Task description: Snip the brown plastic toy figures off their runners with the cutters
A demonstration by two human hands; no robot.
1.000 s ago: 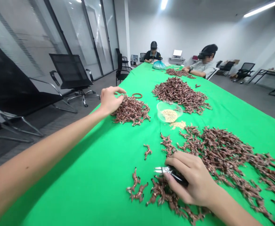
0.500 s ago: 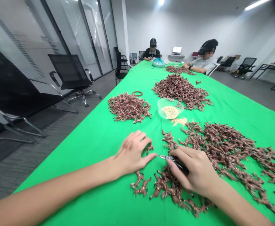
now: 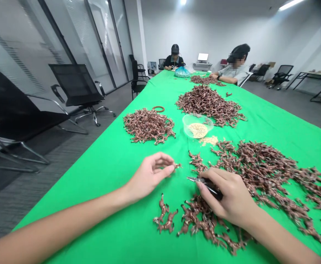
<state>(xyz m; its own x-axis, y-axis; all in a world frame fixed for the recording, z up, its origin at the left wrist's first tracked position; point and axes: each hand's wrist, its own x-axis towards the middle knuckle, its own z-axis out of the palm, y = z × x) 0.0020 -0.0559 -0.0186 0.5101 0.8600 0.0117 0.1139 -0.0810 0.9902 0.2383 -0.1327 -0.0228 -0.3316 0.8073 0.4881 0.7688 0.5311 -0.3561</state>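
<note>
My left hand [image 3: 151, 174] is raised slightly over the green cloth, thumb and fingertips pinched on a small brown animal figurine [image 3: 177, 166]. Most of that figurine is hidden by the fingers; a leg end pokes out to the right. My right hand [image 3: 229, 194] is wrapped round black-handled pliers [image 3: 208, 186], whose slim metal tip points left toward the figurine without touching it. Under and beside the right hand lies a loose cluster of similar horse-like figurines [image 3: 201, 223]. Two more figurines [image 3: 164, 216] rest on the cloth below my left hand.
Large figurine piles lie at the right [image 3: 265, 165], at the centre back [image 3: 208, 104] and at the left [image 3: 149, 126]. A clear plastic bowl [image 3: 186, 128] holds pale grains, some spilled beside it. A brown ring [image 3: 158, 109] lies behind the left pile. Two people sit farther along the table.
My left hand has lifted off the cloth and turned, with the figurine now pinched in its fingertips. The pliers stay in my right hand, nearly unmoved. The view has shifted slightly.
</note>
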